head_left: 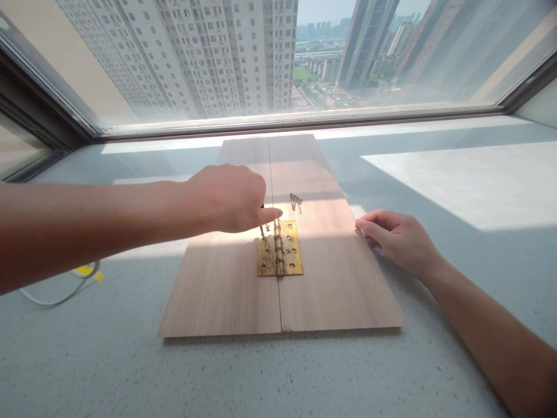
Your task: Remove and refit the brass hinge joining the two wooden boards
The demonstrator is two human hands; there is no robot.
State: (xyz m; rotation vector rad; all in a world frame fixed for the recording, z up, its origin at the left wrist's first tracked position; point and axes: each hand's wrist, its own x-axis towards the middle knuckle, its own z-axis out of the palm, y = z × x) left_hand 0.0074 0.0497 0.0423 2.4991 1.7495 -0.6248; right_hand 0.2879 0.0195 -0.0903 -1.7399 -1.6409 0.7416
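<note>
My left hand [232,197] is closed in a fist round a screwdriver [262,230], with the thumb stretched out to the right. Most of the handle is hidden in the fist, and the thin shaft points down at the upper left part of a brass hinge [297,247]. The worn, stained hinge lies flat across the seam between two pale wooden boards, the left board [217,290] and the right board [335,290]. Several screws [296,201] lie on the right board above the hinge. My right hand [398,238] is closed, fingertips gripping the right board's outer edge.
Both boards rest on a speckled pale sill [108,360] beneath a large window frame [300,125]. A grey cable [56,303] with a yellow tag [93,273] lies at the left, partly under my forearm. Sunlight falls in bright patches.
</note>
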